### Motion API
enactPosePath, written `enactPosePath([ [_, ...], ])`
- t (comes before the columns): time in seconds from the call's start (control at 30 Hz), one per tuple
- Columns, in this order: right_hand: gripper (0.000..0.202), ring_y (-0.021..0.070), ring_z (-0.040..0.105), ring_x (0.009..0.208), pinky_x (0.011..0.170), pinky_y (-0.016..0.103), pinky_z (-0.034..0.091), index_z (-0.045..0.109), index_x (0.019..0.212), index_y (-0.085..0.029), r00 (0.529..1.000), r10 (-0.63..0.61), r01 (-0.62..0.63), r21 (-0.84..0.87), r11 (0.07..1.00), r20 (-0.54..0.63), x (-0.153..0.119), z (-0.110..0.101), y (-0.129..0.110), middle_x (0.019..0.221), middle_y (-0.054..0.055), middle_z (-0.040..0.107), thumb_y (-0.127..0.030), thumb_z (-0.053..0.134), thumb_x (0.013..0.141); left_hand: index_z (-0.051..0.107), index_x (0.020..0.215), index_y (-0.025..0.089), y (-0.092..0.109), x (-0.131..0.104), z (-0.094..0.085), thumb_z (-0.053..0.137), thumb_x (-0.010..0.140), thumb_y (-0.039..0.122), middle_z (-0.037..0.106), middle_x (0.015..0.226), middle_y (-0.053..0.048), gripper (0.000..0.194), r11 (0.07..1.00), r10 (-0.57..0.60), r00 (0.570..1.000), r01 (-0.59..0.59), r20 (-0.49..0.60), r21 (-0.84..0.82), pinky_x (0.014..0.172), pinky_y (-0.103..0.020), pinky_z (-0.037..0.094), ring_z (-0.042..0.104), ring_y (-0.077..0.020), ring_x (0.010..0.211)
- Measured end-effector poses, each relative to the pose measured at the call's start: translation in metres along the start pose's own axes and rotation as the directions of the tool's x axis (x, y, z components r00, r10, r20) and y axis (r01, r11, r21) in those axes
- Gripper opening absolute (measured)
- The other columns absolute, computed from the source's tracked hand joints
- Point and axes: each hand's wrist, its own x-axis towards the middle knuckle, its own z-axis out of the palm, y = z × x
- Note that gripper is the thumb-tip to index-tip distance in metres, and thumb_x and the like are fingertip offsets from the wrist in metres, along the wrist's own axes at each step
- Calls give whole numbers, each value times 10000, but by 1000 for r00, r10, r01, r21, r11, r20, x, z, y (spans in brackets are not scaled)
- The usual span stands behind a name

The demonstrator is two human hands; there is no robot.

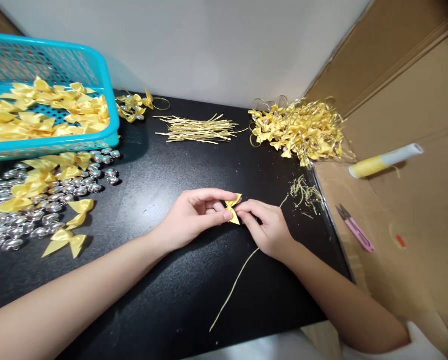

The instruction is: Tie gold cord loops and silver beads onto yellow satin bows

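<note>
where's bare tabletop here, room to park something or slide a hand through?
Free: the black table near the front edge, between the forearms, crossed only by a gold cord; also the strip between the teal basket and the gold cord bundle. Crowded: silver beads and bows far left, finished bow pile back right, left hand and right hand pinching a yellow bow mid-table.

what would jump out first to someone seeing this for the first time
At the centre, both hands, left and right, pinch one yellow bow over a black table, with a gold cord trailing toward the near edge. A teal basket of bows sits far left above scattered silver bells; a tangled bow pile lies far right.
</note>
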Motion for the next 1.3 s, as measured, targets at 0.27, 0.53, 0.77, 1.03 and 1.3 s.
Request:
enactPosePath([
  [0.27, 174, 124, 692, 729, 693, 233, 558, 676, 862, -210, 1000, 13, -12, 30, 999, -14, -1, 2, 1, 832, 12, 739, -171, 522, 933, 785, 948, 184, -3, 1, -2, 851, 660, 173, 695, 644, -5, 296, 999, -42, 999, 42, 5, 4, 584, -200, 501, 598, -87, 582],
  [0.53, 180, 129, 694, 733, 701, 238, 558, 687, 861, -212, 1000, 19, -19, 48, 999, -2, -2, 2, 2, 833, 18, 741, -175, 525, 930, 789, 946, 227, -5, 0, -4, 840, 687, 162, 700, 658, 6, 272, 997, -62, 997, 64, 44, -39, 612, -171, 495, 601, -68, 603],
  [0.77, 192, 129, 684, 730, 696, 237, 547, 681, 845, -209, 999, 46, -48, 58, 997, 26, -2, 2, 2, 822, 19, 733, -187, 513, 934, 783, 951, 198, -4, 0, -5, 857, 654, 183, 686, 650, -3, 306, 997, -77, 997, 77, 28, 2, 592, -206, 497, 596, -93, 593],
  [1.03, 187, 117, 671, 713, 686, 223, 535, 660, 830, -196, 1000, -9, 8, 29, 1000, 19, -1, 2, 3, 800, 18, 719, -169, 512, 941, 787, 947, 211, -3, 0, -4, 851, 661, 174, 683, 645, -2, 295, 997, -71, 997, 70, 38, 12, 578, -186, 481, 581, -80, 582],
  [1.3, 174, 105, 651, 677, 660, 207, 517, 642, 805, -189, 1000, -25, 26, 40, 999, -6, -1, 1, 2, 764, 12, 703, -137, 531, 928, 794, 943, 231, -4, 0, -6, 852, 672, 182, 676, 644, 6, 281, 998, -69, 996, 70, 51, -4, 576, -164, 472, 570, -66, 579],
])
